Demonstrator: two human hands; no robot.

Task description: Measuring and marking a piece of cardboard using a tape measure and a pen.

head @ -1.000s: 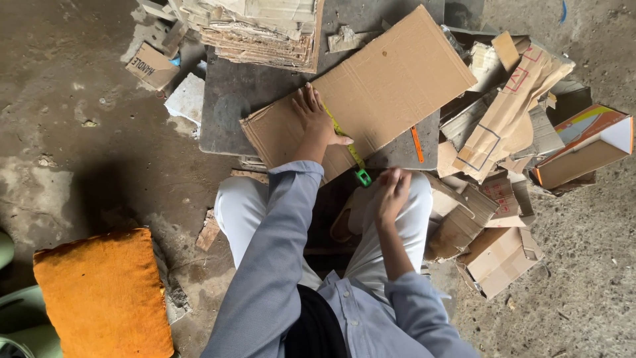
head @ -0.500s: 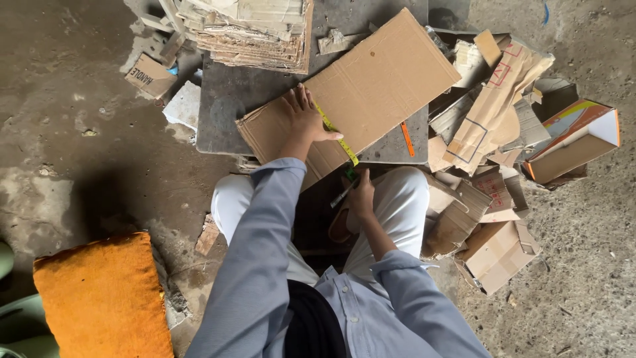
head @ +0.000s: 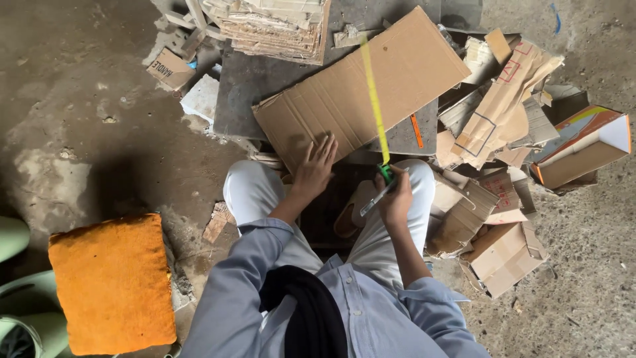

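Flattened brown corrugated cardboard sheet [head: 361,89] across grey slab [head: 248,86] ahead of knees: probably light, stiff but creasable, best pinned at near edge, where left hand [head: 315,169] rests flat, fingers spread. Right hand [head: 395,197] closed round green tape measure case [head: 385,174] and pen; yellow blade [head: 372,93], likely springy, stretched over sheet.

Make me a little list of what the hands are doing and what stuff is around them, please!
left hand: flat on the near edge of the cardboard sheet
right hand: grips a green tape measure and a pen
tape: yellow blade stretched up across the sheet
under the sheet: dark slab
right side: heap of cardboard scraps and boxes
top: stack of flattened cardboard
left: orange cushion
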